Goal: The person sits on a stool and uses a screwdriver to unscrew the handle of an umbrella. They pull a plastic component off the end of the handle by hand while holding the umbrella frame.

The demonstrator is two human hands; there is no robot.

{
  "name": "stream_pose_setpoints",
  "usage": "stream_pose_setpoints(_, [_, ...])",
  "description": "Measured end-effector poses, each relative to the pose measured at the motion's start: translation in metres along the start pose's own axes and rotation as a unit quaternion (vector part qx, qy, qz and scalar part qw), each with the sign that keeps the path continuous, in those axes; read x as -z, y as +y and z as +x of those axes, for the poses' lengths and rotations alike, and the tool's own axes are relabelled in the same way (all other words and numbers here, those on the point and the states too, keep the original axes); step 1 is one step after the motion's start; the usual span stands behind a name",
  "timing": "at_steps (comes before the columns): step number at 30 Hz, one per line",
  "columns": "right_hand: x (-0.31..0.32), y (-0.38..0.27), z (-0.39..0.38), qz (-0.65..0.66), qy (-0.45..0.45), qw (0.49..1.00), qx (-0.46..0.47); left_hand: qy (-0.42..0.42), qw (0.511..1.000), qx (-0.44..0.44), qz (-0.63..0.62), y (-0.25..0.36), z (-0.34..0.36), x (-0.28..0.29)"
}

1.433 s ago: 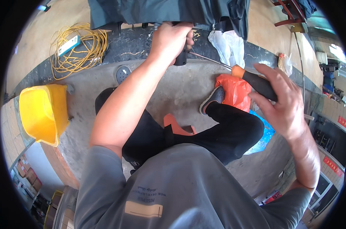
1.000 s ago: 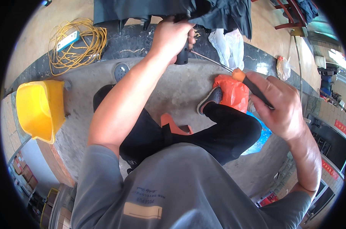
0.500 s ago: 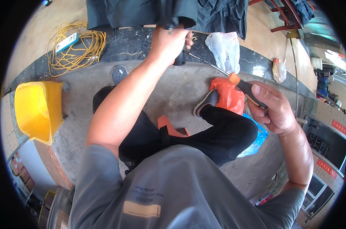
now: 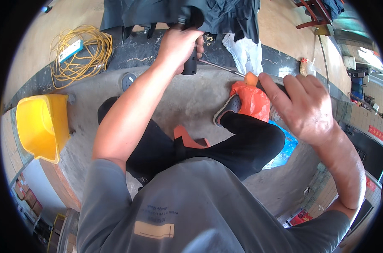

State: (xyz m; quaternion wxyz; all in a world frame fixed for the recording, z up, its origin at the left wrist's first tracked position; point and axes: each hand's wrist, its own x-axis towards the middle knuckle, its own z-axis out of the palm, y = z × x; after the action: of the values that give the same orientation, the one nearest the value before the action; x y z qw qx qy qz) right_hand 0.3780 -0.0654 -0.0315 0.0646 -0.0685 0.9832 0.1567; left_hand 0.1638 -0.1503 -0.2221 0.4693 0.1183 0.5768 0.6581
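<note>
My left hand (image 4: 181,45) is closed round a black cylindrical part (image 4: 190,66), which hangs down below the fingers. Above the hand, a dark, blurred piece (image 4: 193,17) appears to belong with it; how they join cannot be made out. In my right hand (image 4: 307,107) is a screwdriver (image 4: 251,79) with an orange and black handle. The back of that hand faces up, and it hides much of the grip. The screwdriver's thin metal shaft points left toward the black part, its tip close to my left fingers. Whether the tip touches anything cannot be seen.
Dark fabric (image 4: 136,19) hangs at the far side. A coiled yellow cable with a power strip (image 4: 71,51) lies far left, above a yellow bin (image 4: 41,126). White (image 4: 244,50), red (image 4: 250,101) and blue (image 4: 284,147) plastic bags sit on the right, near my shoe (image 4: 226,110).
My right hand has turned over on the screwdriver, from palm side showing to back upward. The screwdriver and my left hand with the black part have shifted slightly left.
</note>
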Motion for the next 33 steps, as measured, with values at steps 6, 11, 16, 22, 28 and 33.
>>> stream_pose_setpoints(6, [0.005,-0.014,-0.007,0.406,-0.003,0.866,-0.291,0.008,0.999,-0.038,-0.015,0.004,0.001,-0.011])
stream_pose_setpoints(11, [-0.011,-0.014,-0.013,0.794,-0.086,0.367,-0.477,0.013,0.997,-0.063,-0.037,0.005,0.005,-0.009])
stream_pose_setpoints(16, [-0.027,-0.016,-0.017,0.754,-0.073,0.500,-0.420,0.005,0.998,-0.055,-0.017,-0.001,0.005,-0.002])
stream_pose_setpoints(22, [-0.005,-0.024,0.000,0.082,-0.030,0.993,-0.085,0.003,0.998,-0.052,0.029,0.000,0.009,0.002])
stream_pose_setpoints(28, [0.017,-0.005,0.011,0.052,0.011,0.994,-0.091,-0.008,0.998,-0.003,-0.067,0.004,0.008,0.003])
stream_pose_setpoints(33, [0.006,-0.020,-0.001,0.613,-0.083,0.686,-0.383,-0.009,0.996,-0.051,-0.075,0.008,0.008,0.000])
